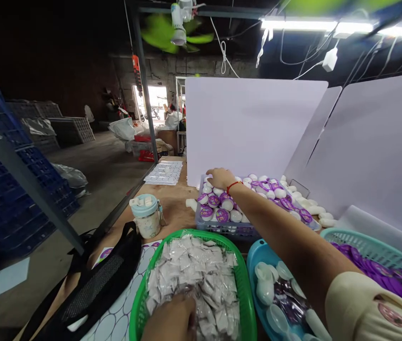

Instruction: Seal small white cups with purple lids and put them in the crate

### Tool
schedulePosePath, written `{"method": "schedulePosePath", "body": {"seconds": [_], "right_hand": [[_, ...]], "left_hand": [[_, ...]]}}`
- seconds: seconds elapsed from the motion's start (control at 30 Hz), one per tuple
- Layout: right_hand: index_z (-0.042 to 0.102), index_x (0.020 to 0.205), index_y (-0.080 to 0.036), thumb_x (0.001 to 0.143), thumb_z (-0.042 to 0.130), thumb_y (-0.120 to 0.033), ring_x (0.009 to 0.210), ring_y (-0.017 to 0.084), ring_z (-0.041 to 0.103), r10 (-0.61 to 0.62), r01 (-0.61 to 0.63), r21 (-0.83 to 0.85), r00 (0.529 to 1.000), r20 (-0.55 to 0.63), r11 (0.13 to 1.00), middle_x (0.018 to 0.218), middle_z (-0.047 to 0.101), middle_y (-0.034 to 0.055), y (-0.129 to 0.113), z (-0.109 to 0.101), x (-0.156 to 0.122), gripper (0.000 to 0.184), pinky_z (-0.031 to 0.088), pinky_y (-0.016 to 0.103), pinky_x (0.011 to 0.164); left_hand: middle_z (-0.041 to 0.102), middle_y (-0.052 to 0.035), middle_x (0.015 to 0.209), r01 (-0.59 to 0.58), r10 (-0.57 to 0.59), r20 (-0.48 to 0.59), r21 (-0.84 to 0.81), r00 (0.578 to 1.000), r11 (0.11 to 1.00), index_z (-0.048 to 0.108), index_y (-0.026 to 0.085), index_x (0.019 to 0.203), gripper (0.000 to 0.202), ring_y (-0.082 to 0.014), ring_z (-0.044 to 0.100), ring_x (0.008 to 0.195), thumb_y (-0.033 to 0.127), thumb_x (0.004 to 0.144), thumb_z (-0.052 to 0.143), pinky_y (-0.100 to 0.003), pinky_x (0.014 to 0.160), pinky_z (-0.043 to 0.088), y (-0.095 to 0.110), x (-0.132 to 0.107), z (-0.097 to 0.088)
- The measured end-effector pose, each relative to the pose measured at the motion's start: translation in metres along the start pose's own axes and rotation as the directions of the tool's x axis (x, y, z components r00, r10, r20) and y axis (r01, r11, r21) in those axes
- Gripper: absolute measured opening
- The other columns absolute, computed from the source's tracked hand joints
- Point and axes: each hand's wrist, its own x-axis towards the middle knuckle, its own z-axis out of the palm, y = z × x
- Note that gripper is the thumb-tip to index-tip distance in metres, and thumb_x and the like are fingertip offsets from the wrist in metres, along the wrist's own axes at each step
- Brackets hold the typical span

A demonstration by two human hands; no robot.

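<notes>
My right hand (pixel 221 178) reaches over the far left corner of a translucent crate (pixel 229 229), its fingers apart and bent downward, with nothing visible in them. The crate is piled with round white capsules (pixel 236 216), many with purple printed labels (pixel 222 215). My left hand (pixel 172 316) is low in the green basket (pixel 138 303), on a heap of small white packets (pixel 190 259) in clear wrapping. Its fingertips are dark and blurred among the packets, so whether they grip one is hidden.
A blue basin (pixel 254 272) holds clear cups and dark purple pieces. At right, a teal basket (pixel 339 232) holds purple strips. A lidded jar (pixel 147 220), black bag (pixel 104 279) and stacked sheets (pixel 164 172) lie on the left. White panels (pixel 250 128) stand behind the crate.
</notes>
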Motion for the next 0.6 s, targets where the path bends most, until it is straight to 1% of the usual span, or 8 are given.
{"method": "schedulePosePath", "body": {"seconds": [0.07,0.13,0.23,0.3,0.4,0.43,0.5,0.6], "right_hand": [[0.059,0.145,-0.021,0.108,0.055,-0.033,0.136,0.033,0.058,0.006,-0.004,0.019,0.997,-0.071,1.000,0.146,0.064,0.0150,0.001,-0.007,-0.027,0.040,0.043,0.058,0.116],[0.056,0.145,-0.021,0.109,0.049,-0.031,0.133,0.028,0.058,-0.030,0.040,0.066,0.989,-0.148,0.997,0.143,0.065,0.0138,0.007,-0.012,-0.072,0.038,0.043,0.048,0.115],[0.064,0.120,-0.018,0.106,0.052,-0.030,0.109,0.022,0.064,-0.282,0.321,0.151,0.931,-0.232,0.935,0.118,0.071,0.0117,0.024,-0.016,-0.163,0.022,0.048,0.035,0.098],[0.067,0.107,-0.018,0.103,0.059,-0.032,0.094,0.022,0.064,-0.423,0.444,0.169,0.894,-0.150,0.880,0.104,0.071,0.0098,0.040,-0.016,-0.227,0.016,0.048,0.034,0.084],[0.069,0.116,-0.018,0.094,0.070,-0.024,0.087,0.023,0.064,-0.367,0.348,0.143,0.918,0.148,0.927,0.103,0.072,0.0091,0.067,-0.006,-0.299,0.023,0.045,0.033,0.073],[0.069,0.122,-0.018,0.092,0.071,-0.020,0.088,0.024,0.065,-0.322,0.302,0.118,0.919,0.228,0.946,0.105,0.072,0.0100,0.077,0.000,-0.313,0.030,0.045,0.033,0.073],[0.070,0.132,-0.020,0.093,0.069,-0.014,0.093,0.027,0.065,-0.281,0.276,0.060,0.904,0.322,0.959,0.109,0.071,0.0115,0.092,0.014,-0.328,0.039,0.047,0.036,0.078],[0.071,0.139,-0.029,0.098,0.064,-0.014,0.101,0.030,0.062,-0.369,0.393,0.003,0.861,0.351,0.920,0.118,0.068,0.0139,0.101,0.035,-0.327,0.045,0.048,0.042,0.087]], "left_hand": [[0.078,-0.0052,0.118,-0.006,0.006,0.035,0.008,0.999,1.000,0.074,0.029,0.118,0.021,-0.0268,0.074,0.105,0.040,0.102,0.066,-0.038,0.086,0.059,0.000,0.001,-0.001],[0.082,-0.0041,0.100,-0.022,0.020,0.091,0.021,0.996,1.000,0.074,0.031,0.114,0.019,-0.0279,0.078,0.094,0.038,0.101,0.062,-0.035,0.078,0.055,-0.004,0.002,-0.002],[0.079,-0.0034,0.083,-0.011,0.017,0.107,-0.056,0.994,0.998,0.067,0.028,0.110,0.025,-0.0264,0.078,0.079,0.040,0.105,0.046,-0.034,0.071,0.051,-0.013,0.002,-0.001],[0.077,-0.0015,0.081,0.029,-0.026,0.018,-0.245,1.000,0.969,0.062,0.027,0.106,0.027,-0.0249,0.078,0.075,0.049,0.104,0.047,-0.032,0.068,0.053,-0.017,-0.001,0.000],[0.078,-0.0020,0.094,-0.005,-0.086,-0.121,-0.606,0.989,0.796,0.063,0.026,0.112,0.041,-0.0239,0.079,0.081,0.063,0.093,0.066,-0.032,0.074,0.062,-0.013,-0.010,0.003],[0.079,-0.0029,0.098,-0.033,-0.091,-0.148,-0.673,0.985,0.739,0.065,0.025,0.115,0.046,-0.0236,0.079,0.086,0.064,0.090,0.071,-0.032,0.079,0.064,-0.007,-0.013,0.004],[0.080,-0.0040,0.103,-0.071,-0.060,-0.155,-0.720,0.986,0.690,0.070,0.025,0.118,0.049,-0.0225,0.079,0.091,0.063,0.088,0.076,-0.031,0.084,0.065,0.009,-0.019,0.005],[0.080,-0.0043,0.103,-0.117,0.029,-0.132,-0.727,0.991,0.676,0.073,0.024,0.117,0.044,-0.0212,0.079,0.091,0.058,0.089,0.078,-0.030,0.084,0.066,0.039,-0.024,0.010]]}}
